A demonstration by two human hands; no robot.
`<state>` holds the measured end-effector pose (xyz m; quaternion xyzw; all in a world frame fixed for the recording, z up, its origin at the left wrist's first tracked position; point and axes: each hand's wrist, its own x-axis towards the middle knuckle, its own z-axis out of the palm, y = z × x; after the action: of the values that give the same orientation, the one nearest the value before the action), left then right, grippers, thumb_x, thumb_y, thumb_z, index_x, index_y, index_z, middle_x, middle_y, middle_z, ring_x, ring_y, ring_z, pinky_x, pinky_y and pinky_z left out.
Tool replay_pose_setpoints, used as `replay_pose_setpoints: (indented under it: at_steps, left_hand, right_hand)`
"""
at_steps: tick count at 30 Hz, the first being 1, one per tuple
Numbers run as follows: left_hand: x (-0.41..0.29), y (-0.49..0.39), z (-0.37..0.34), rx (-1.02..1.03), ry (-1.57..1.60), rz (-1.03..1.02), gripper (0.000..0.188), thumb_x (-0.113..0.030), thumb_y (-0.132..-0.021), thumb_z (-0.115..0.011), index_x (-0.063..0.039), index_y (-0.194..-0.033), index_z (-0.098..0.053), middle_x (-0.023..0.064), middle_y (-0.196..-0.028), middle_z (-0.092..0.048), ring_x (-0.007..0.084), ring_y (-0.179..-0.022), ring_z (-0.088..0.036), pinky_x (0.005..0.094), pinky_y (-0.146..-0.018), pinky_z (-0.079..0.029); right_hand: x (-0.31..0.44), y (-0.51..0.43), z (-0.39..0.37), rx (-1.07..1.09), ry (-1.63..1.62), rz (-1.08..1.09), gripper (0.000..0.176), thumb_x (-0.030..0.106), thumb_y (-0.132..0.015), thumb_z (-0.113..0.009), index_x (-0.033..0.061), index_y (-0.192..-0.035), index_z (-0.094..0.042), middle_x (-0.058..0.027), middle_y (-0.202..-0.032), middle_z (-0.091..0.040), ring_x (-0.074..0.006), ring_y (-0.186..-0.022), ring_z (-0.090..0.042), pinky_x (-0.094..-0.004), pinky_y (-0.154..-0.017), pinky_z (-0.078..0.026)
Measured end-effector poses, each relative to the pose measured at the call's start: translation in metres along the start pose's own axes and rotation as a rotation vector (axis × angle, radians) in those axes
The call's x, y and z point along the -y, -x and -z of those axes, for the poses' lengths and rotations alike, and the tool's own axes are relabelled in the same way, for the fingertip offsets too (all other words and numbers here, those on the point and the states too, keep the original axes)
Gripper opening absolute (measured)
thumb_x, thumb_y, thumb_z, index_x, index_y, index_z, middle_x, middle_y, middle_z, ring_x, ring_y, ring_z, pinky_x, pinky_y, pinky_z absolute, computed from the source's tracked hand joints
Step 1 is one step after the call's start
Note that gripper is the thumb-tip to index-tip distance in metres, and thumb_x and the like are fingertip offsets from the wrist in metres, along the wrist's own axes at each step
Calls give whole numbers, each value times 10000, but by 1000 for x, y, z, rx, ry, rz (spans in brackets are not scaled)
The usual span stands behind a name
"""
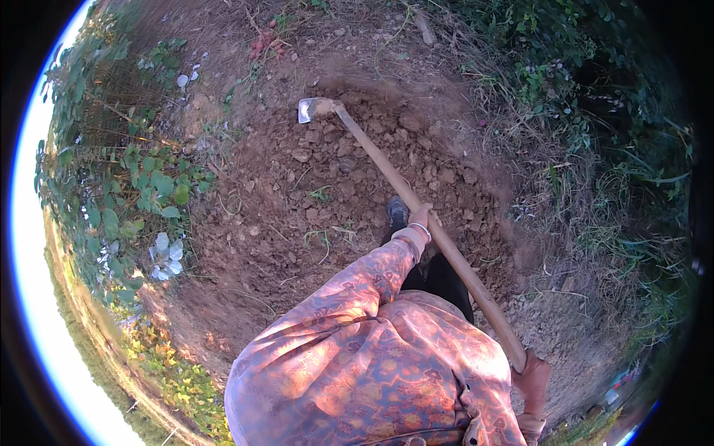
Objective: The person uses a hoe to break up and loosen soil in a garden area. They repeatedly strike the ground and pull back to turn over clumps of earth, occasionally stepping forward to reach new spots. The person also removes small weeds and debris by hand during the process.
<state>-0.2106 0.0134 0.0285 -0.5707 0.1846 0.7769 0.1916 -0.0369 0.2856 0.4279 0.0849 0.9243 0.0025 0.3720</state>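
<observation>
A hoe lies diagonally across the view on a long wooden handle (390,173). Around the middle of that handle wraps my left hand (422,216), a pale bracelet at its wrist. My right hand (531,379) grips the butt end, low at the right beside my patterned jacket (357,368). At the far end, the metal hoe blade (313,109) points left over broken brown soil (357,145); whether it touches the ground I cannot tell. One dark shoe (397,211) shows beside the handle, on the loose clods.
Leafy bushes (162,184) border the soil on the left. Dry grass (535,134) and dense green growth (563,67) line the right. A small pile of reddish tubers (265,44) lies beyond the blade. Small weeds (319,194) poke from the soil.
</observation>
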Motion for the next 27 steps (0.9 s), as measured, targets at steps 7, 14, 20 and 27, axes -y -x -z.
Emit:
replay_pose_setpoints:
  at_steps: [7,14,20,27]
  left_hand:
    - [60,63,57,-200,-182,101,205,-117,-683,-605,-134,-611,-415,32,-552,-408,246,-440,-432,426,-462,-412]
    - [-48,88,-7,-112,-309,-304,211,-165,-679,-697,-126,-668,-489,23,-576,-470,205,-480,-492,366,-472,-465]
    - [-128,146,-110,183,-398,-737,198,-126,-754,-698,-70,-737,-509,55,-620,-515,207,-480,-513,345,-435,-460]
    - [-82,83,-119,232,-625,-661,189,-130,-782,-675,-85,-708,-506,49,-563,-489,205,-460,-501,345,-433,-455]
  right_hand:
    - [-75,88,-173,-42,-133,-209,297,208,-558,-722,122,-793,-564,-155,-672,-636,-387,-633,-623,-486,-583,-509]
    - [-10,-33,-277,-64,-467,-132,366,261,-599,-740,140,-915,-600,-123,-778,-661,-343,-736,-647,-438,-671,-531]
    - [49,-86,-223,-274,-777,133,371,256,-659,-690,128,-999,-611,-165,-801,-652,-385,-778,-628,-456,-711,-515]
    - [38,-13,-199,-158,-853,64,365,239,-663,-684,117,-995,-593,-190,-780,-641,-391,-739,-629,-457,-670,-513]
